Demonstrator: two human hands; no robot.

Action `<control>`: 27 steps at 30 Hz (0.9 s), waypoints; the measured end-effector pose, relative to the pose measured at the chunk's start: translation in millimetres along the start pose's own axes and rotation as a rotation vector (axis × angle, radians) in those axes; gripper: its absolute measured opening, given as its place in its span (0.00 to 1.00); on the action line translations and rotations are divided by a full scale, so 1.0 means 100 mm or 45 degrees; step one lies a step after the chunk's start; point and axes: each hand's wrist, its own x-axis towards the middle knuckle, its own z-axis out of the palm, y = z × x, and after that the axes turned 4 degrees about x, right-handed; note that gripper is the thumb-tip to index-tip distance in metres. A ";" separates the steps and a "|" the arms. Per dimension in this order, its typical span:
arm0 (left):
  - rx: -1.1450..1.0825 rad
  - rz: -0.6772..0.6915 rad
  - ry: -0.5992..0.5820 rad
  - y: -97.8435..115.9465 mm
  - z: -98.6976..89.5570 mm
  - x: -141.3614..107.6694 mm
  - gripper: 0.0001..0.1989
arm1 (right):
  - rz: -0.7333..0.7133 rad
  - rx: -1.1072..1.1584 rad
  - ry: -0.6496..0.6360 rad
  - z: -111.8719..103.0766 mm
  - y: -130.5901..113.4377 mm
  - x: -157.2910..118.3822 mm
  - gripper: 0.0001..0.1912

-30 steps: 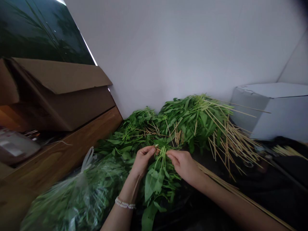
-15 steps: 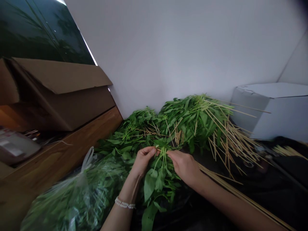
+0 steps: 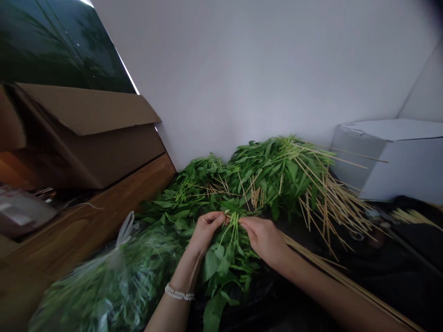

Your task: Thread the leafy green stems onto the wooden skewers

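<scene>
Green leafy stems hang between the two hands, gathered at the top on a thin stick. The left hand pinches the stick's left end between thumb and finger; the right hand pinches it just right of the stems. A pale beaded bracelet circles the left wrist. Near left lies a clear plastic bag of greens. On the far side, piled greens with loose sticks spread to the right, between a cardboard box at left and a white box at right.
</scene>
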 end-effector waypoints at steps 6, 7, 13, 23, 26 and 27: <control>0.008 -0.015 0.002 -0.01 0.00 -0.01 0.13 | 0.000 0.055 -0.006 0.00 0.00 0.01 0.14; 0.012 -0.012 0.004 -0.02 0.00 -0.01 0.13 | 0.033 0.112 -0.015 0.00 0.00 0.01 0.13; 0.030 -0.021 0.007 -0.01 -0.01 -0.01 0.13 | -0.043 0.056 0.013 0.02 0.02 0.00 0.14; 0.056 -0.045 0.009 0.00 0.00 -0.01 0.14 | -0.022 0.091 0.018 0.03 0.03 0.00 0.13; 0.046 -0.063 0.006 -0.02 0.01 -0.01 0.15 | -0.052 0.052 0.029 0.03 0.03 0.00 0.14; 0.045 -0.062 -0.002 -0.02 0.01 -0.01 0.15 | -0.033 0.075 0.024 0.03 0.03 0.00 0.14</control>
